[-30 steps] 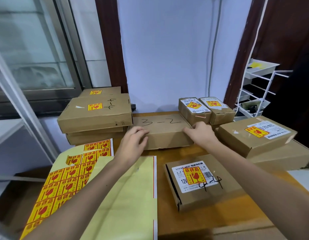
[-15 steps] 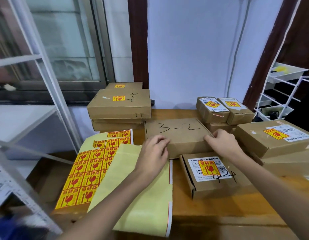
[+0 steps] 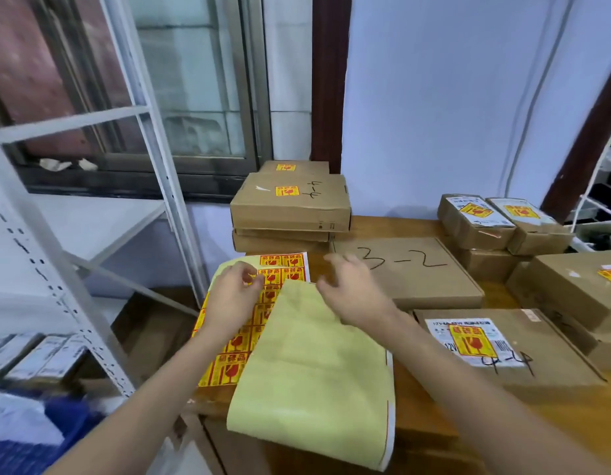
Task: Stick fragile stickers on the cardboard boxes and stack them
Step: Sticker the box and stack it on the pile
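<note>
Neither hand has a grip on anything that can be made out. At centre left of the frame the left hand [image 3: 233, 296] hovers over the sticker sheet [image 3: 249, 323], thumb and forefinger curled towards each other just above a sticker; whether they already pinch one cannot be told. Just right of it the right hand [image 3: 352, 289] is blurred, fingers spread and loosely bent, holding nothing, between the sheet and the 3-2 box [image 3: 406, 269].

The sheet lies flat on the wooden counter [image 3: 430, 416], rows of yellow and red fragile stickers showing. A plain pale yellow backing sheet [image 3: 314, 382] overlaps its right side and hangs over the near edge of the counter.

The 3-2 box, at centre right, shows no sticker on its top. A 4-4 box [image 3: 509, 351] in the lower right already carries one, as does the box stack [image 3: 290, 204] at upper centre.

A sticker is likely thin, limp and tacky, prone to curl or fold onto itself. It is probably best lifted by one corner, then peeled slowly. The box looks light and stiff, and would best be held by its two short sides.
</note>
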